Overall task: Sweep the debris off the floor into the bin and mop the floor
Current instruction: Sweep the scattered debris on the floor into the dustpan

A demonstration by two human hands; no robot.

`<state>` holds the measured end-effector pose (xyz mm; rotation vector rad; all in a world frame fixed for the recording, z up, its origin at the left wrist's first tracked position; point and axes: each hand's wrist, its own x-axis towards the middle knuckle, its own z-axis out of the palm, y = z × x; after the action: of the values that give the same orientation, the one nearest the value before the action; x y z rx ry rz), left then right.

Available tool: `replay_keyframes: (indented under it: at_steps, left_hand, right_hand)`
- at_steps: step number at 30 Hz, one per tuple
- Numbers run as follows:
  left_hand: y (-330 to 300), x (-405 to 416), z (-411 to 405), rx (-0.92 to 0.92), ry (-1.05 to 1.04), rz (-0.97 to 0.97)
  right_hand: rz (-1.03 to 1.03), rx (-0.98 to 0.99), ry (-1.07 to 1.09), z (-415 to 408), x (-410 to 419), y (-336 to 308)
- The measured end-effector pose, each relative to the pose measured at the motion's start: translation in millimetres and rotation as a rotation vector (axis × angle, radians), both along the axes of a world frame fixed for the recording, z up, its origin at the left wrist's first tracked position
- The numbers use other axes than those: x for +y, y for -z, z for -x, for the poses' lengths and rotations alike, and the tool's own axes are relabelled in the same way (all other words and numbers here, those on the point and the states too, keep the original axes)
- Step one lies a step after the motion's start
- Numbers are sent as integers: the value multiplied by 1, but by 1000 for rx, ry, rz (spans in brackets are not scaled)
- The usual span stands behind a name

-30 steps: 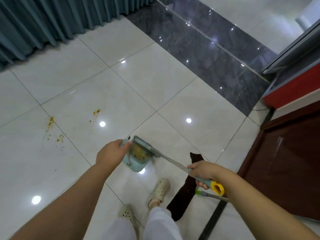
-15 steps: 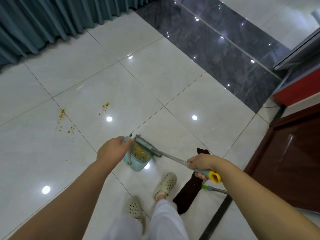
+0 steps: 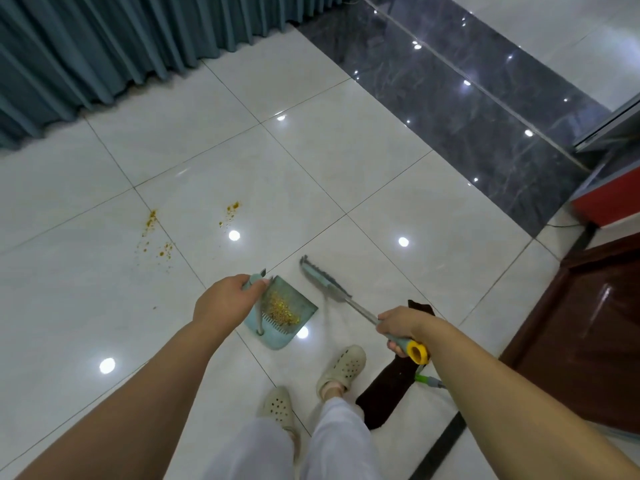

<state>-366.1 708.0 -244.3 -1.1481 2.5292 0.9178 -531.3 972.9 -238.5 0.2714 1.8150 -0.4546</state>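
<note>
Two bare arms reach forward and down over the floor [image 3: 363, 168], each hand with a closed grip on a tool. The left hand [image 3: 225, 301] has its back turned up, fingers curled round the pale green handle of the dustpan [image 3: 284, 315]; the handle's tip pokes out just past the knuckles. The pan hangs just to the right of that grip, tilted, its open mouth turned up and to the right, its comb-toothed back edge nearest the person. A heap of yellow debris [image 3: 280, 308] lies inside it.

The right hand [image 3: 401, 325] wraps the metal shaft of the broom [image 3: 329, 284], just ahead of the yellow ring at the handle's end. The broom's long axis runs from that grip up and to the left, its narrow green head farthest from the hand and apart from the dustpan's mouth, with a gap between them.

Beyond the left grip, further out and to the left, loose crumbs [image 3: 152, 233] dot the tiles, with a smaller patch [image 3: 231, 211] nearer the middle. Below the right grip a dark mop pad [image 3: 388, 386] lies flat on the floor, beside two feet in pale clogs [image 3: 341, 367].
</note>
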Motion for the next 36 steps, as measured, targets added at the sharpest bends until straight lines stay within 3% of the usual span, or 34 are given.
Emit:
replay_keyframes:
  at_steps: [8,16,22,36]
  left_hand:
    - [-1,2,-17,-2,11,-27]
    - [-14,-2,-49,27,-43,-46]
    - [-16,-11,-80,7,-119,-35]
    - [-13,-18,-117,-173,-79,-62]
  right_hand:
    - [20,-120,-15,-13,21,-31]
    - [8,14,34,-30,11,-32]
    - [-25,58,-53,-43,-19,-8]
    - [27,-137,-135,-71,-9,-40]
